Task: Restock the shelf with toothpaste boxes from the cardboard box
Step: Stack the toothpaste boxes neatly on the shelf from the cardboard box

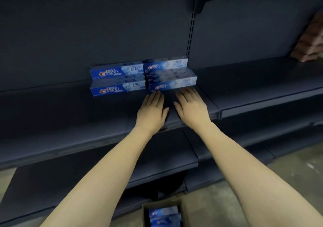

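Hands, left hand (pixel 151 110) and right hand (pixel 190 105), flat-fingered, grasping nothing, press front blue cardboard toothpaste box (pixel 172 85) on dark metal shelf (pixel 70 114); push evenly, aligning the faces.

Dim, bluish light; soft motion blur throughout, deep shadows under the shelves (pixel 70 114), wide-angle bending at edges.

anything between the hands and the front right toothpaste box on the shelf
Nothing visible. The left hand and right hand lie flat on the shelf, fingertips at the front face of the front right toothpaste box, with no object between.
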